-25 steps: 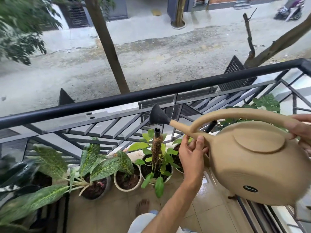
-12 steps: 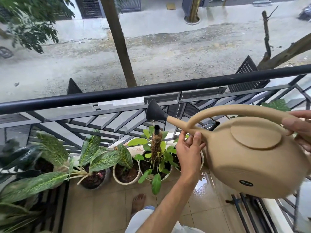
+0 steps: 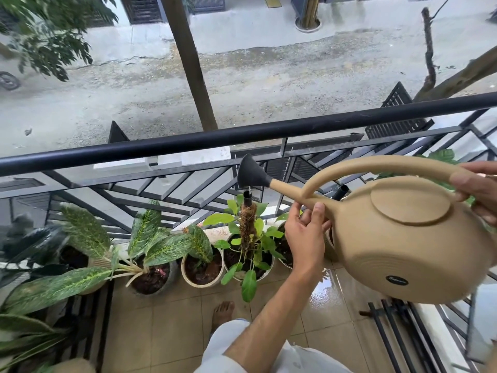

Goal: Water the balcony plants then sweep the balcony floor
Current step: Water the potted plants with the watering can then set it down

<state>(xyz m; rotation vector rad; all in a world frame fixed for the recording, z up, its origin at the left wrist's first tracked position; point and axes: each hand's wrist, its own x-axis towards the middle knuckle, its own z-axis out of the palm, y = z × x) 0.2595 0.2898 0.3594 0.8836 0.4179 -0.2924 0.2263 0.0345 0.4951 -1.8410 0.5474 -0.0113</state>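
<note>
**Both hands on the watering can above the potted plants**

Nearest, a bare foot (image 3: 222,313) stands on the tan tiled balcony floor (image 3: 161,332), with a wet, shiny patch of tile to its right under the can. A bare forearm reaches up from the bottom edge to the left hand (image 3: 305,232), whose fingers (image 3: 318,214) curl up around the base of the spout, thumb on the near side, gripping it where it joins the body. The tan watering can (image 3: 408,243) hangs tilted in the air at the right, spout pointing left and slightly up. The right hand (image 3: 478,187), partly cut by the right edge, wraps its fingers over the rear of the long arched handle, clenched on it.

The black rose (image 3: 251,175) at the spout tip sits just above a black-capped moss pole (image 3: 246,224), and a small drop of water shows beneath it. The pole stands in a white pot of green leaves (image 3: 248,254). To its left is a cream pot (image 3: 203,267), then a grey pot with speckled leaves (image 3: 153,275), and more speckled foliage further left.

Beyond the pots runs the black metal railing (image 3: 242,135), and far below it a wet road and a tree trunk (image 3: 193,63).
</note>
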